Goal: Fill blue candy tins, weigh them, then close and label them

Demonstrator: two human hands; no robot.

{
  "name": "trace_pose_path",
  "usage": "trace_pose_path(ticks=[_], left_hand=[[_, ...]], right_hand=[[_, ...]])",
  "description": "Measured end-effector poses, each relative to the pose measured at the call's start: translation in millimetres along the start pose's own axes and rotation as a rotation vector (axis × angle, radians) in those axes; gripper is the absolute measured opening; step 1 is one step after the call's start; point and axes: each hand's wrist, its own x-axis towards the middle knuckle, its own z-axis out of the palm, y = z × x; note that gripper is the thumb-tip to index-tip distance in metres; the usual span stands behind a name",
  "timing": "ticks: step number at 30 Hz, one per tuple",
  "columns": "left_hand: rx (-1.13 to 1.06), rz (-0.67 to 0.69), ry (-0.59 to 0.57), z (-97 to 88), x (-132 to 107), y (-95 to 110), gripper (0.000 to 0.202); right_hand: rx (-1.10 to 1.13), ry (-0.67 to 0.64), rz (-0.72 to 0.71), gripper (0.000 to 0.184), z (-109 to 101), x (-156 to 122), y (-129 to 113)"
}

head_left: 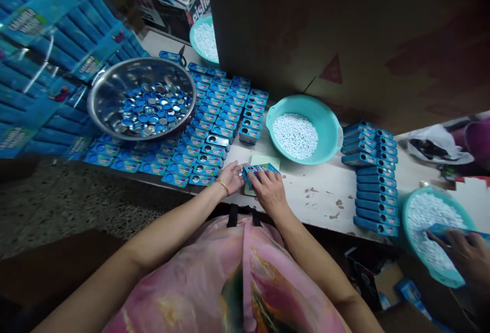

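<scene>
My right hand (pixel 270 190) grips a blue printed container (pixel 264 168) from above, tilted over a pale green pad (pixel 272 160) at the table's front edge. At the container's left end, my left hand (pixel 231 176) is cupped with its fingers apart. A small white speck shows by its fingertips; whether they touch the container is unclear. Left of my hands stand rows of similar blue containers (pixel 209 117), some with a dark round hole on top. To the right, a turquoise basin (pixel 329 141) holds many small white pellets (pixel 295 136).
A steel bowl (pixel 100 100) of blue and silver caps rests over the containers at left. Wrapped blue packs (pixel 42 57) rise beside it. A cardboard panel (pixel 306 26) blocks the back. Stacked containers (pixel 375 190) stand at right, near another person's hand (pixel 469 259) over another basin (pixel 465 210).
</scene>
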Motion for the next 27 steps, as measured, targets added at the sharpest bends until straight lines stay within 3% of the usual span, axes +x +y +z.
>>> trace_pose_path(ticks=[6,11,15,18,21,24,27], left_hand=[[0.016,-0.083,-0.005,7.5,11.5,-8.0,0.028],[-0.01,-0.062,0.01,6.2,16.2,-10.8,0.025],[-0.034,-0.042,0.02,5.3,16.4,-11.4,0.02],[-0.056,-0.01,0.058,-0.3,14.8,-8.2,0.018],[-0.048,-0.004,0.094,-10.5,8.8,-3.5,0.018],[-0.009,0.011,0.128,-20.7,-2.3,-1.5,0.017],[0.037,0.012,0.15,-28.9,-16.2,-2.9,0.019]], right_hand=[[-0.141,-0.018,-0.081,0.033,-7.2,1.6,-7.7],[-0.114,-0.003,0.007,0.034,-12.2,-5.4,-4.6],[0.073,0.049,0.116,0.041,-10.1,-11.0,6.3],[0.358,0.15,0.279,0.038,9.0,-15.3,28.6],[0.646,0.249,0.415,0.033,41.6,-20.4,52.3],[0.806,0.261,0.506,0.032,72.3,-24.4,64.7],[0.891,0.258,0.536,0.035,84.4,-27.5,67.9]])
